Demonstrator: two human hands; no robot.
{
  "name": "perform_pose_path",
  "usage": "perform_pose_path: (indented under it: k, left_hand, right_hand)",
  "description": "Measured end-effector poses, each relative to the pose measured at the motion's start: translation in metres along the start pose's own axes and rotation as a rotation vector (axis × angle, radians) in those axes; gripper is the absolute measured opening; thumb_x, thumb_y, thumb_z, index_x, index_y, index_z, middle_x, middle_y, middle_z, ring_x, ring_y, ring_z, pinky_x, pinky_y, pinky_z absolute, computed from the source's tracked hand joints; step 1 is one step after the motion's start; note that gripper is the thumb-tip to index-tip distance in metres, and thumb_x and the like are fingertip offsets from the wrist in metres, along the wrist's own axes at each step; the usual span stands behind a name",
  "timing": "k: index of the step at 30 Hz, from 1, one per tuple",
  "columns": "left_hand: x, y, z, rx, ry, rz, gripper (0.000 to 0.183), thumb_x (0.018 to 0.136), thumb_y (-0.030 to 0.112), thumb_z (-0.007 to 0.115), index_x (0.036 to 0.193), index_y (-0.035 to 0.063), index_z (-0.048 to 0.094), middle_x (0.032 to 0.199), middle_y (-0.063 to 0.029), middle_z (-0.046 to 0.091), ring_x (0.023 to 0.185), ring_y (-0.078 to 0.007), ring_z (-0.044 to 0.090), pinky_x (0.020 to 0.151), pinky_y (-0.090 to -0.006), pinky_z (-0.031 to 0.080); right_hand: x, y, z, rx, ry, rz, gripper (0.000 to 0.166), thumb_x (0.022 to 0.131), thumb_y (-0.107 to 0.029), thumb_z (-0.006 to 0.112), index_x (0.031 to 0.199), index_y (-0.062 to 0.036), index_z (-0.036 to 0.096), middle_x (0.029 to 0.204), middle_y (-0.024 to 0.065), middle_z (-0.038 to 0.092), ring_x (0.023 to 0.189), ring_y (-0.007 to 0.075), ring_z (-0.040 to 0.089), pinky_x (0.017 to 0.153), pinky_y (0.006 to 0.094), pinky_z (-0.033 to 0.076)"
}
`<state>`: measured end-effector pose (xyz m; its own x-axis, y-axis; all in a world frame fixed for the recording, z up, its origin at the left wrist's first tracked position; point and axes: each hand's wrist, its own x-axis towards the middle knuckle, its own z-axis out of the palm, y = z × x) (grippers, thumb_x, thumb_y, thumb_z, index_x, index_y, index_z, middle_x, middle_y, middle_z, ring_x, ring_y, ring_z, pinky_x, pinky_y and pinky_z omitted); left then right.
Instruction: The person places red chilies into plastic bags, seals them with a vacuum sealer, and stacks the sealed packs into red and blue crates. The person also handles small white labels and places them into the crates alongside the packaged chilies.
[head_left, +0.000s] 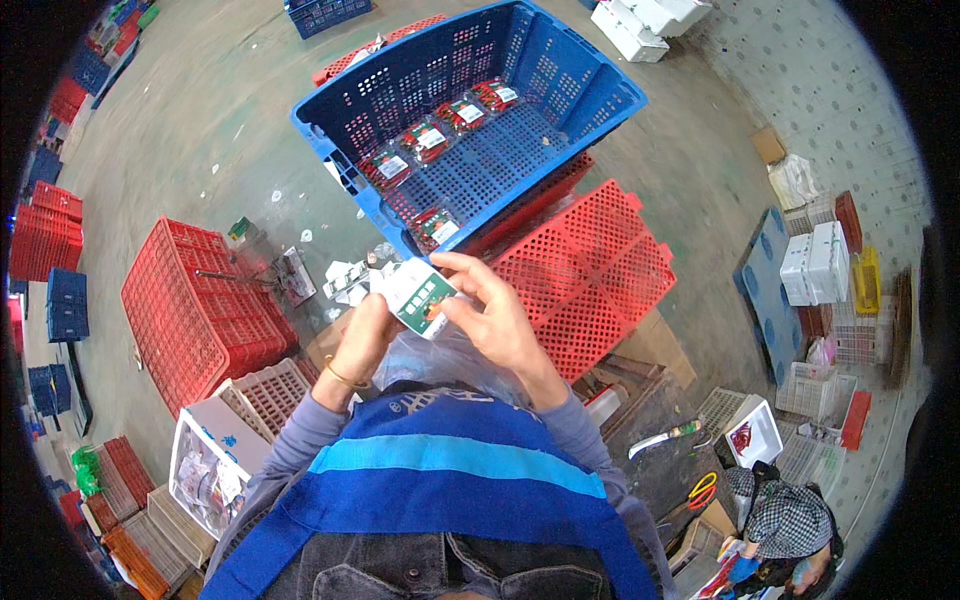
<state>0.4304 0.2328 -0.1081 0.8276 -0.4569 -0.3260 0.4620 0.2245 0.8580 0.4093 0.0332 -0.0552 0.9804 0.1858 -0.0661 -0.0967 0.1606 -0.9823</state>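
Observation:
Both hands meet in front of the blue apron. My left hand (364, 337), with a bracelet at the wrist, grips the left side of a white and green printed label (424, 298). The fingers and thumb of my right hand (487, 307) pinch the label's right side. Just beyond stands a blue perforated plastic crate (495, 161). Several clear packs of red chili peppers (425, 141) lie in it along its far-left side, each with a white sticker; one more pack (435, 227) lies at its near corner. Clear plastic film (420, 367) shows below the hands.
An upturned red plastic crate (585, 277) is right of the blue one. Stacked red crates (202, 307) and a white foam box (217, 442) stand left. A knife (664, 439) and orange-handled scissors (703, 490) lie on a dark table (652, 472). A person (787, 521) works at lower right.

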Motion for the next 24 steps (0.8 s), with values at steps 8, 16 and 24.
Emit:
perform_pose_path:
  k: [8, 16, 24]
  left_hand:
    - [0.008, 0.021, 0.011, -0.265, 0.09, 0.001, 0.035, 0.096, 0.022, 0.052, 0.121, -0.003, 0.055, 0.114, -0.0092, 0.063, 0.102, -0.0181, 0.062, 0.09, -0.0327, 0.049]
    - [0.009, 0.018, 0.019, -0.342, 0.137, -0.113, 0.03, 0.092, 0.014, 0.053, 0.115, -0.0032, 0.057, 0.109, -0.0092, 0.064, 0.094, -0.0168, 0.064, 0.083, -0.0302, 0.051]
    - [0.007, 0.009, 0.01, -0.287, 0.129, -0.182, 0.029, 0.087, 0.011, 0.052, 0.11, -0.002, 0.061, 0.105, -0.0078, 0.065, 0.092, -0.0159, 0.063, 0.082, -0.0312, 0.051]
  right_hand:
    - [-0.003, 0.023, 0.013, -0.335, 0.149, -0.13, 0.049, 0.083, -0.001, 0.059, 0.131, -0.0034, 0.048, 0.114, 0.0178, 0.061, 0.105, 0.0311, 0.061, 0.088, 0.0374, 0.049]
    - [0.0, 0.035, 0.01, -0.26, 0.152, -0.114, 0.044, 0.082, -0.001, 0.063, 0.124, -0.0031, 0.053, 0.116, 0.0167, 0.061, 0.106, 0.0315, 0.06, 0.089, 0.0368, 0.048]
    - [0.007, 0.038, 0.011, -0.299, 0.152, -0.159, 0.019, 0.08, -0.001, 0.067, 0.098, -0.0009, 0.062, 0.096, 0.0116, 0.063, 0.09, 0.0261, 0.062, 0.079, 0.0354, 0.049]
